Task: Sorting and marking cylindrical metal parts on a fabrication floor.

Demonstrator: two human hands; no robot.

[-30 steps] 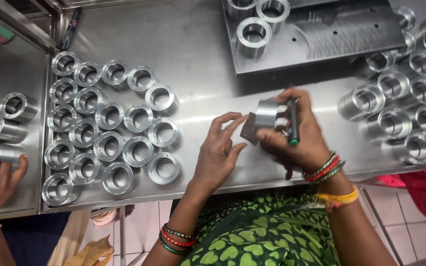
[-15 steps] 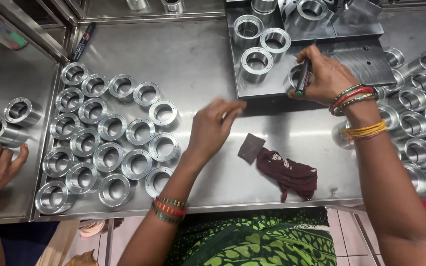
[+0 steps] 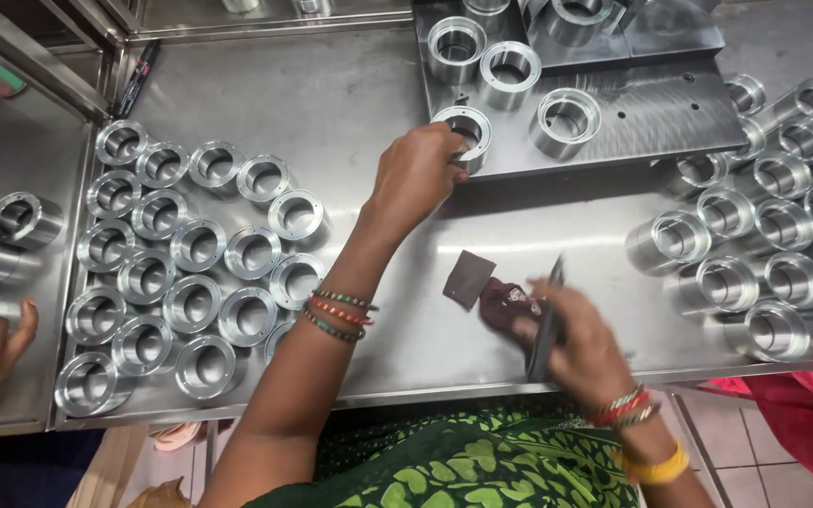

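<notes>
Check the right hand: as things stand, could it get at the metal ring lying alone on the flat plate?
Probably yes, once freed. The right hand sits low by the dark cloth, gripping a pen. Bare table lies between it and the ring; the left hand is off to the side.

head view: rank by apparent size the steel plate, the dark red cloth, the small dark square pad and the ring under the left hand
1. steel plate
2. ring at the left hand
3. dark red cloth, partly hidden, so its rank against the ring is unsure
4. square pad

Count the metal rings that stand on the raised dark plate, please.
5: two at the back left, one at the top edge, one in the middle, one under the left hand at the front.
</notes>
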